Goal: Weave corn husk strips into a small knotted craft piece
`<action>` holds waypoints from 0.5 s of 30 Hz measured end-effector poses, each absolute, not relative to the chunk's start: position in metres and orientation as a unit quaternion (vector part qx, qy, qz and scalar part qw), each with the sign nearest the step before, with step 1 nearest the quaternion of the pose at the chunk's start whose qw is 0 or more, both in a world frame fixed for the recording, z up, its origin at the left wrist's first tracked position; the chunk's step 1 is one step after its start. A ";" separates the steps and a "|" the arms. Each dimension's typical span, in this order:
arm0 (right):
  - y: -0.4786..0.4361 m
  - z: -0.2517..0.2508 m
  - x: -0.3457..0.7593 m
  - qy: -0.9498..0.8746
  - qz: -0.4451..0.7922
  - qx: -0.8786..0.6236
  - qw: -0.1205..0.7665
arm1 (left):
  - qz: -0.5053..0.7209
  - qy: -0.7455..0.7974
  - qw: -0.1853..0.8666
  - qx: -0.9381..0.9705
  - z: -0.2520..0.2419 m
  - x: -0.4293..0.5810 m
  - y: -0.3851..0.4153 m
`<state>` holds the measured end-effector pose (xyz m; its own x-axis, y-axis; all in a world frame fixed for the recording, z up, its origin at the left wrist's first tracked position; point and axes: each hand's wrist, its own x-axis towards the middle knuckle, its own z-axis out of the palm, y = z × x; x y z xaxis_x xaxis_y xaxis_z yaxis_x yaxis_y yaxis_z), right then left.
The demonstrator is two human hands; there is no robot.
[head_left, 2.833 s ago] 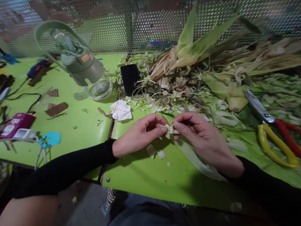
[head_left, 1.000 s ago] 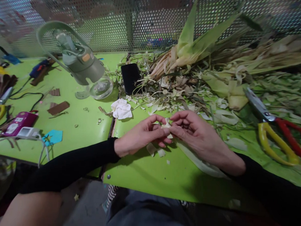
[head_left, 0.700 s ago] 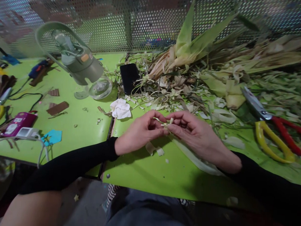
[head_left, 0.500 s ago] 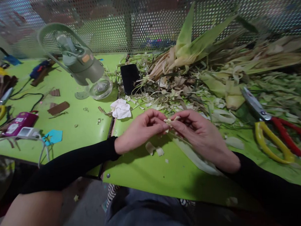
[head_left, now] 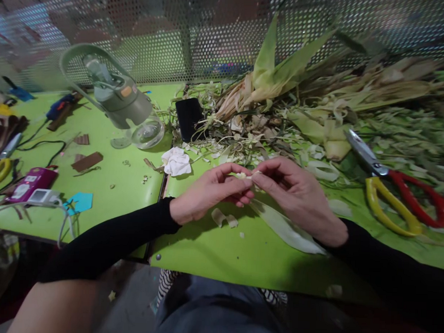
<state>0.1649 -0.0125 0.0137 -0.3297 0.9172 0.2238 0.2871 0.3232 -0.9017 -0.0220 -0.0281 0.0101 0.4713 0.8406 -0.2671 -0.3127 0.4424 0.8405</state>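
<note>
Between the fingertips of both hands is a small pale strip of corn husk [head_left: 244,176], partly hidden by the fingers. My left hand [head_left: 214,188] pinches one end with thumb and forefinger. My right hand [head_left: 294,193] pinches the other end close by. Under the right hand a long pale husk leaf [head_left: 283,224] lies on the green table [head_left: 204,255]. Two small cut husk pieces [head_left: 223,218] rest below the left hand. Scissors with one red and one yellow handle [head_left: 391,201] lie to the right of the right hand.
Behind my hands spreads a heap of corn husks and scraps [head_left: 253,119], with a black phone [head_left: 189,119] at its left edge. Left of that stand a bottle [head_left: 125,102] and a crumpled tissue [head_left: 176,161]. A purple power strip [head_left: 32,184] lies at the far left. A perforated metal screen [head_left: 157,43] rises behind.
The husk piece has turned a little between my fingertips, and my left fingers have shifted around it. The whole view has moved slightly; both hands stay in about the same place.
</note>
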 end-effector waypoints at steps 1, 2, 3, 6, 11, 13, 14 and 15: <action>-0.013 0.015 0.165 -0.717 0.391 -0.422 0.393 | 0.376 0.358 0.759 0.393 0.010 -0.022 -0.028; -0.013 0.015 0.166 -0.722 0.386 -0.422 0.390 | 0.377 0.364 0.743 0.417 0.010 -0.021 -0.027; -0.013 0.016 0.166 -0.726 0.382 -0.421 0.387 | 0.375 0.372 0.725 0.441 0.010 -0.021 -0.027; -0.013 0.016 0.167 -0.727 0.382 -0.423 0.384 | 0.365 0.388 0.682 0.500 0.007 -0.020 -0.027; -0.008 0.014 0.166 -0.717 0.422 -0.441 0.337 | 0.372 0.396 0.673 0.502 -0.001 -0.019 -0.026; -0.006 0.014 0.167 -0.725 0.431 -0.456 0.284 | 0.389 0.395 0.675 0.486 -0.003 -0.020 -0.025; -0.006 0.014 0.168 -0.734 0.430 -0.459 0.258 | 0.396 0.395 0.675 0.480 -0.003 -0.021 -0.025; -0.005 0.014 0.168 -0.745 0.428 -0.455 0.235 | 0.402 0.395 0.675 0.476 -0.003 -0.021 -0.024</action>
<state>0.1685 -0.0051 0.0141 -0.4763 0.8784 -0.0386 0.4760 0.2207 -0.8513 -0.0215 -0.0240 -0.0027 0.3651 0.9186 -0.1512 -0.1661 0.2241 0.9603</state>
